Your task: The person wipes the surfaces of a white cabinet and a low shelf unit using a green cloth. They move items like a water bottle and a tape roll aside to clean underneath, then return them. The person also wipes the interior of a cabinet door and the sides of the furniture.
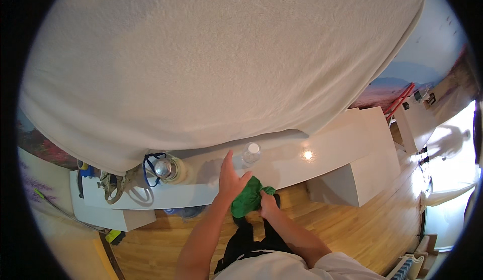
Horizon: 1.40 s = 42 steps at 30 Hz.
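Observation:
My right hand (268, 205) is closed on the edge of a crumpled green cloth (245, 200), which hangs in front of my legs at the near edge of the white shelf (287, 154). With fingers stretched and thumb apart, my left hand (232, 180) is held over the shelf's edge, just left of the cloth. Beyond its fingertips stands a small clear bottle (251, 155) with a white cap. Farther left on the shelf is a glass jar (173, 170) with a silver lid, a dark blue strap (149, 168) beside it.
A large cream blanket (226, 64) covers whatever stands behind the shelf. A camouflage-patterned strap or cap (112, 184) lies at the shelf's left end. Below are a green-and-black brush (114, 237) and the wooden floor (322, 229). Red bars (400, 100) lean at the far right.

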Each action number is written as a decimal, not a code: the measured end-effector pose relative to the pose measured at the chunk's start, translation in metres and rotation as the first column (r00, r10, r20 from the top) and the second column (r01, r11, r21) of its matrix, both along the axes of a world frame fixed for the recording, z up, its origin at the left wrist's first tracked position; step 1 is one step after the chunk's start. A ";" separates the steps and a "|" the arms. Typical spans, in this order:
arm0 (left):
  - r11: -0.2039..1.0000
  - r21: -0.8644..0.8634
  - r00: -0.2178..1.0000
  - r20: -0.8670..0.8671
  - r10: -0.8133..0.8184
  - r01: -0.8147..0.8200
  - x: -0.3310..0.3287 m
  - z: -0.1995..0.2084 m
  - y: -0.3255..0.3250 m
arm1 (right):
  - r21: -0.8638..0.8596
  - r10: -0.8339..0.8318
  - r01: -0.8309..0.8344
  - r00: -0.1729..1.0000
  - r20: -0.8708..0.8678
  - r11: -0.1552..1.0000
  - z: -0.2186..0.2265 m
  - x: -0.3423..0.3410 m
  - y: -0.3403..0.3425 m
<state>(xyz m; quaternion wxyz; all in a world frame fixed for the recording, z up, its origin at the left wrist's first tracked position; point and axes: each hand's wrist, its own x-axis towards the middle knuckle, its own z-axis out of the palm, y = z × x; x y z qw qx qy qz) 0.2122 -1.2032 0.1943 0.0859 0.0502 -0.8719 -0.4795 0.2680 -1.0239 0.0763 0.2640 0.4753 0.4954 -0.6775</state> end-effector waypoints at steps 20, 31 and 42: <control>0.957 -0.029 0.954 0.070 0.290 -0.289 0.128 0.007 -0.008 | 0.987 0.943 -0.145 0.313 0.110 -0.067 0.019 -0.173 0.056; 0.839 0.102 0.846 0.077 0.528 -0.534 0.277 -0.004 -0.029 | 0.962 0.931 -0.089 -0.290 0.221 -0.256 0.029 -0.138 -0.157; 0.875 0.236 0.904 0.041 0.426 -0.423 0.241 0.008 -0.037 | 0.951 0.935 -0.148 -0.278 0.222 -0.270 0.038 -0.016 0.008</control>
